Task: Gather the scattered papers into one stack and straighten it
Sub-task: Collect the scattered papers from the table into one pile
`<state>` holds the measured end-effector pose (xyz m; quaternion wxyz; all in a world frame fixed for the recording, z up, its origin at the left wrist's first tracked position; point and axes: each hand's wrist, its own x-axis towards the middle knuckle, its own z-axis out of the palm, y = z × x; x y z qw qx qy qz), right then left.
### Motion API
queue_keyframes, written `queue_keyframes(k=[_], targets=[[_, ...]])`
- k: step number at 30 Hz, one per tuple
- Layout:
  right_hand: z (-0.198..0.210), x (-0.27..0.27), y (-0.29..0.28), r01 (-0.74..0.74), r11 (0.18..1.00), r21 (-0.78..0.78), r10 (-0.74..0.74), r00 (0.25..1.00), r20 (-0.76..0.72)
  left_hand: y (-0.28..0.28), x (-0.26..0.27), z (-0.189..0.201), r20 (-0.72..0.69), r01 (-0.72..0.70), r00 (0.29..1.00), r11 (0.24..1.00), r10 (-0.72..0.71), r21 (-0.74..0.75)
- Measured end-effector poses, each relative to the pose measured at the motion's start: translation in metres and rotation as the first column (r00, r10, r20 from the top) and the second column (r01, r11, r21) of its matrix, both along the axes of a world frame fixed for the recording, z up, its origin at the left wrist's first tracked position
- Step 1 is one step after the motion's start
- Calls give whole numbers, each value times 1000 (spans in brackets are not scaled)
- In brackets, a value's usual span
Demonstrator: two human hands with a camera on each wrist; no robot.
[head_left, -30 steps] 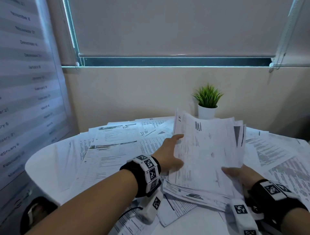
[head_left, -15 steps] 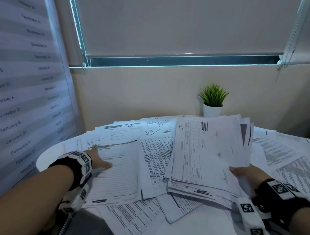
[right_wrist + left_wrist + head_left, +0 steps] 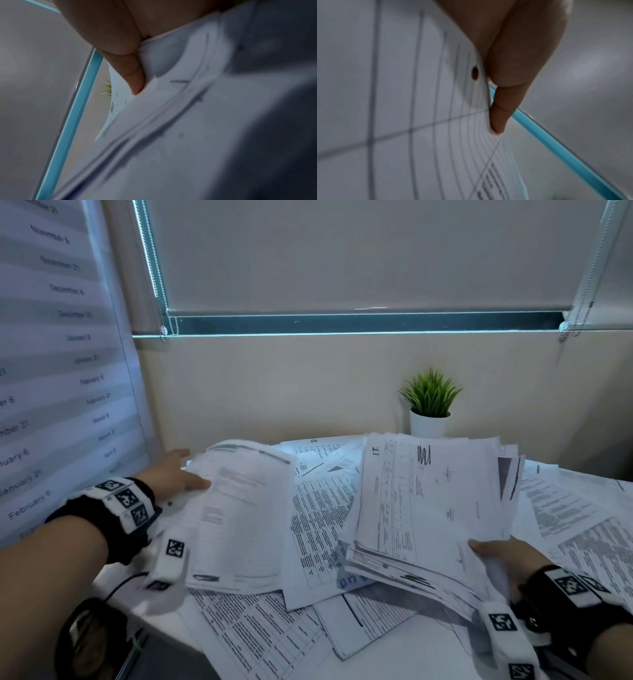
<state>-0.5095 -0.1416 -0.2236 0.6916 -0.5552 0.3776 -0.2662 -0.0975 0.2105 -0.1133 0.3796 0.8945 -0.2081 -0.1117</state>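
The right hand (image 3: 503,556) grips a thick stack of papers (image 3: 435,508) at its near right corner, thumb on top and fingers underneath. The stack is lifted and tilted up off the table (image 3: 394,655), over its right half, with sheet edges fanned out unevenly along its near side and its far right side. The right wrist view shows the thumb (image 3: 132,75) pressing down on the top sheet, with several loose layers splayed below it.

The left hand (image 3: 171,474) holds a few sheets (image 3: 239,515) near the table's far left edge, thumb on top of their left edge and fingers behind (the left wrist view shows a finger (image 3: 501,111) lying along the edge of a ruled sheet with a punched hole). The far end of these sheets curls up and over; whether the near end rests on the papers below, I cannot tell.

Between the two hands, more loose papers (image 3: 318,525) lie flat and overlapping on the table, spreading toward its near edge and out to the right edge. A small potted plant (image 3: 430,405) in a white pot stands at the table's far edge, against the wall, just behind the lifted stack.
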Motion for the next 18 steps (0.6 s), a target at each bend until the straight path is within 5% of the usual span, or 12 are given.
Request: queue_keyframes(k=[6, 11, 14, 18], targets=[[3, 1, 5, 49, 999, 12, -49, 998, -37, -40, -51, -1, -260, 55, 959, 974, -113, -218], [1, 2, 5, 89, 994, -55, -94, 992, -86, -90, -95, -36, -73, 89, 994, 994, -84, 62], [7, 1, 10, 100, 993, -61, -106, 988, -111, -105, -108, -47, -39, 160, 987, 934, -155, 319], [8, 1, 9, 101, 993, -61, -109, 984, -143, -111, -109, -45, -8, 138, 988, 865, -154, 483]])
